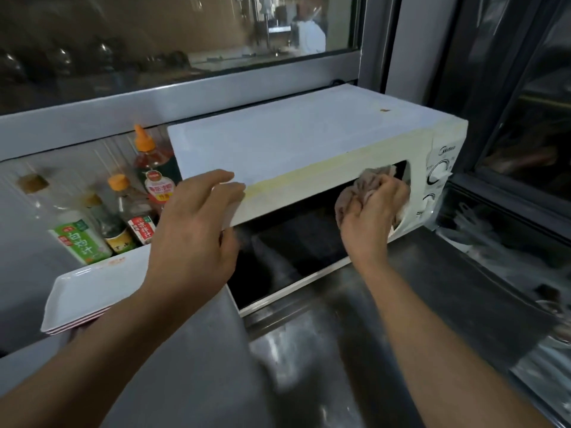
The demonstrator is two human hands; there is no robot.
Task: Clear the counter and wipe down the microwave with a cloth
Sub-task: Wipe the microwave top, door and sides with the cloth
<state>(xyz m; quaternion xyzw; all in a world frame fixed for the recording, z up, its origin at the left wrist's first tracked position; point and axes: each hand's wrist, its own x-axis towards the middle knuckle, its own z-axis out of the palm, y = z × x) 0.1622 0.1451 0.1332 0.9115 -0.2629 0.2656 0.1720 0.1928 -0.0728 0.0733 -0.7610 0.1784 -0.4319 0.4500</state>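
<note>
A white microwave (296, 140) with a yellowed front stands on the steel counter (309, 359). Its dark glass door (287, 257) faces me. My right hand (370, 217) is closed on a crumpled pinkish-grey cloth (370, 182) and presses it against the right end of the door, beside the control panel with two dials (437, 173). My left hand (197, 230) rests with fingers spread on the microwave's upper left front corner and holds nothing.
Several sauce bottles (123, 211) stand left of the microwave against the wall. A stack of white rectangular plates (89, 291) lies in front of them. A window (154, 41) runs behind. Plastic-wrapped items (494, 242) lie at the right.
</note>
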